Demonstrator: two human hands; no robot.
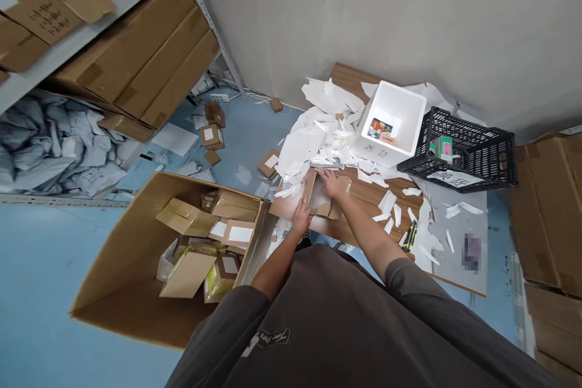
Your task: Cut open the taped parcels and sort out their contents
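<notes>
A small brown cardboard parcel (324,199) lies on the wooden table (364,194) just in front of me. My left hand (301,216) rests on its near left edge with fingers laid over the cardboard. My right hand (333,183) presses flat on the parcel's top, fingers stretched forward toward a heap of white paper scraps (313,133). Neither hand has lifted the parcel off the table.
A large open carton (136,267) with several small parcels stands on the blue floor at my left. A white foam box (393,124) and a black crate (464,148) sit at the table's back. A yellow-black utility knife (410,235) lies right. Shelves with cartons stand left.
</notes>
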